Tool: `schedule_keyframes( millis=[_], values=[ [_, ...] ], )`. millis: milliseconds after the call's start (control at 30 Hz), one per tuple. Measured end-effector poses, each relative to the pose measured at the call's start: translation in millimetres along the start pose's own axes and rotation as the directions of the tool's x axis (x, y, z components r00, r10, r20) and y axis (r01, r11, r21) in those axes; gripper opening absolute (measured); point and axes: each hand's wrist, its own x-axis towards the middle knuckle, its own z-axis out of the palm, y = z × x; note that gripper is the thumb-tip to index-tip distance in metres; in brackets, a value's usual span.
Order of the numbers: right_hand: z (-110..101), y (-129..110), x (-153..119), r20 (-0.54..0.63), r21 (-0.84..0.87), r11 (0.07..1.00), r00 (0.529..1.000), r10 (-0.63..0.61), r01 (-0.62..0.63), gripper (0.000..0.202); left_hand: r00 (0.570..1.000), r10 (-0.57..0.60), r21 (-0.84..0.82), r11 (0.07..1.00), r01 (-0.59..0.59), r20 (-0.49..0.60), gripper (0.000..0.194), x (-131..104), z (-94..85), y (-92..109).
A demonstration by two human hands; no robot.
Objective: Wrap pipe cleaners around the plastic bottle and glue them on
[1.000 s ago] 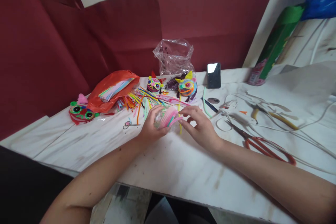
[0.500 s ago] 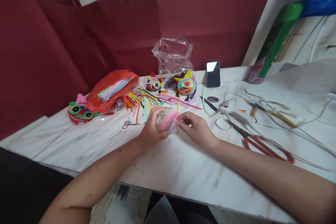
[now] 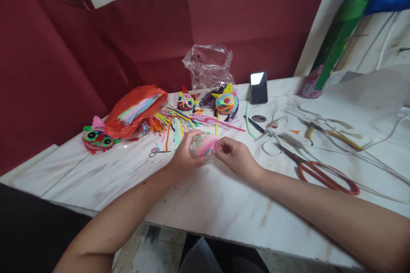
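Note:
A rounded pink piece (image 3: 205, 145) with green bits and a clear surface is held above the table. My left hand (image 3: 186, 153) curves around its left side, thumb below and fingers above. My right hand (image 3: 231, 152) touches its right edge with thumb and forefinger pinched together; what lies between those fingertips is too small to make out. Beyond the hands lie many coloured fuzzy sticks (image 3: 179, 120), some inside a red plastic bag (image 3: 128, 113). Two decorated heads, one small (image 3: 186, 101) and one blue and orange (image 3: 226, 104), sit behind them.
Red-handled scissors (image 3: 326, 175), pliers (image 3: 336, 137), a white glue gun (image 3: 282, 130) and cables lie at the right. A phone (image 3: 259, 88) leans at the back. Small scissors (image 3: 156, 152) are left of my hands. Another decorated head (image 3: 99, 135) sits far left; a green roll (image 3: 336, 47) stands back right.
My right fingertips have shifted slightly and closed in on the right edge of the pink piece. My left hand keeps its hold. The view has moved a little.

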Motion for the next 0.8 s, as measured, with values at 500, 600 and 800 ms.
schedule_keyframes(
  millis=[500,600,800],
  values=[
    [1.8,0.4,2.0,0.027,0.154,0.984,0.996,0.085,-0.088,0.019,0.999,-0.029,-0.022,0.999,0.03,0.02,0.068,1.6,-3.2,-0.7],
    [1.9,1.6,2.9,0.037,0.17,0.979,0.993,0.109,-0.114,0.021,0.999,-0.016,-0.021,1.0,0.017,0.038,0.069,1.6,-4.2,-1.8],
    [2.8,3.0,3.2,0.038,0.162,0.981,0.994,0.103,-0.107,0.019,0.999,0.003,-0.043,0.999,-0.002,0.037,0.066,0.6,-4.3,-0.5]
  ],
)
